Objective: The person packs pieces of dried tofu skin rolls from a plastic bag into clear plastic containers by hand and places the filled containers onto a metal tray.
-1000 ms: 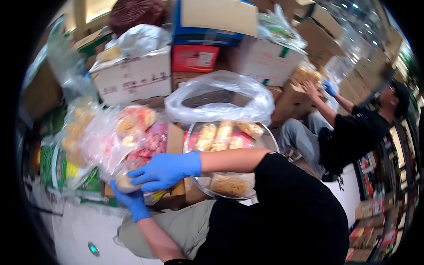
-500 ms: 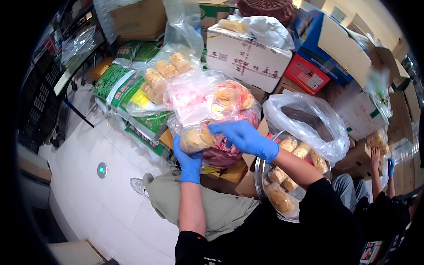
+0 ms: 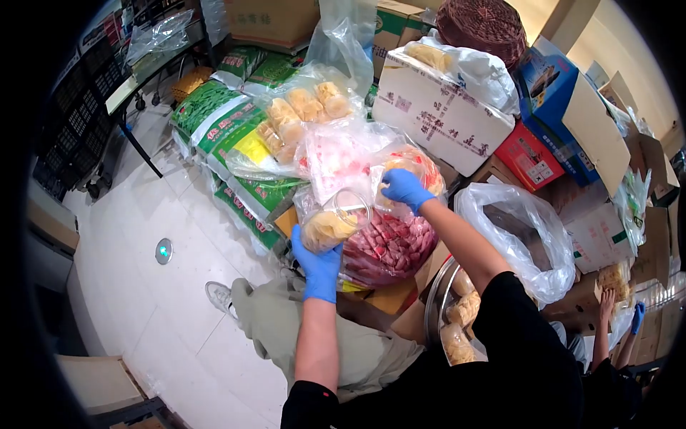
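Observation:
My blue-gloved left hand (image 3: 316, 266) is wrapped round the lower side of a clear container (image 3: 328, 230) of pale yellow pieces, its round rim facing up. My blue-gloved right hand (image 3: 406, 190) is closed over an open plastic bag of yellow pieces (image 3: 421, 168); whether its fingers pinch something is too small to tell. Below it lies a clear bag of dark red pieces (image 3: 393, 243). A pinkish plastic bag (image 3: 336, 157) lies between the container and several packed yellow rolls (image 3: 306, 105).
Green sacks (image 3: 225, 129) lie at the left. Behind are a white box (image 3: 436, 107), a red box (image 3: 527, 157) and a blue box (image 3: 550, 82). A round metal tray (image 3: 433, 311) with packets stands at the right, beside a plastic-lined opening (image 3: 550, 279). A co-worker's hands (image 3: 607, 306) are at far right.
The view has swung left. My right hand has moved off the container, up and right to the bag of yellow pieces. My left hand still holds the container.

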`<state>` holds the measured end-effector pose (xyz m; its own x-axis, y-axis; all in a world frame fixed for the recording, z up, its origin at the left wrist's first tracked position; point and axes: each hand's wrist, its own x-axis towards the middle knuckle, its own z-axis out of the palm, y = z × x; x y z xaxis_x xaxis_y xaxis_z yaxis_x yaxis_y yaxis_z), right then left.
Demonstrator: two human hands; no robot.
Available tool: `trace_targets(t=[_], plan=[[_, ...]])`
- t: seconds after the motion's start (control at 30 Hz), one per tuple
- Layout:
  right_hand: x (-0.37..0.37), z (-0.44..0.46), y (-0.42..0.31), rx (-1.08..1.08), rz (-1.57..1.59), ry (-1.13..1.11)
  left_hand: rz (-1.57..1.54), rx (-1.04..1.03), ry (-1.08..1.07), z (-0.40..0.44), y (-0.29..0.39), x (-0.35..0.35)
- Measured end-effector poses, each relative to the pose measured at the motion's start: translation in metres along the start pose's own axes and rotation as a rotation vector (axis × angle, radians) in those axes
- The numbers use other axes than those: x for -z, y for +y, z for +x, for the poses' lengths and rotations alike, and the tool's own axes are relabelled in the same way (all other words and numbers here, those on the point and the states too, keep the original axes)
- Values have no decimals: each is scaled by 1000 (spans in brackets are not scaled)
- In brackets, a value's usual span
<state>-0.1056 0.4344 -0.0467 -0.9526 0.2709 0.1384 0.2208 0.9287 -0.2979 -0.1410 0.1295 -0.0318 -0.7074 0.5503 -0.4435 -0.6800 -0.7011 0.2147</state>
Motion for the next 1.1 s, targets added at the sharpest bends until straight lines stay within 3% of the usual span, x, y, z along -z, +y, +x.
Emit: trace_targets(t=[0.1, 0.2, 0.47, 0.7, 0.77, 0.87, 0.9, 0.93, 0.97, 1.03, 1.1], plan=[[0, 13, -11, -153, -92, -221, 9, -9, -7, 13, -4, 3], [-25, 14, 7, -178, -204, -218, 21, 15, -101, 30, -10, 25], [-26, 6, 3, -171, -16, -43, 142, 15, 77, 7, -23, -9], [-18, -5, 20, -190, 22, 63, 197, 23, 33, 11, -40, -12], [-7, -17, 19, -113, 123, 203, 192, 51, 30, 15, -45, -13], [6, -40, 25, -87, 322, 215, 174, 12, -29, 27, -46, 1], [24, -53, 11, 9, 356, 374, 157, 4, -121, 28, -44, 1], [44, -66, -3, -62, 383, 289, 180, 7, -55, 27, -41, 3], [47, -79, -11, -14, 363, 435, 144, 9, -39, 22, -43, -3], [68, -100, -57, -220, 880, 434, 153, 30, -71, 43, -39, 22], [91, -111, -98, -172, 767, 430, 156, 91, -39, 31, -39, 9]])
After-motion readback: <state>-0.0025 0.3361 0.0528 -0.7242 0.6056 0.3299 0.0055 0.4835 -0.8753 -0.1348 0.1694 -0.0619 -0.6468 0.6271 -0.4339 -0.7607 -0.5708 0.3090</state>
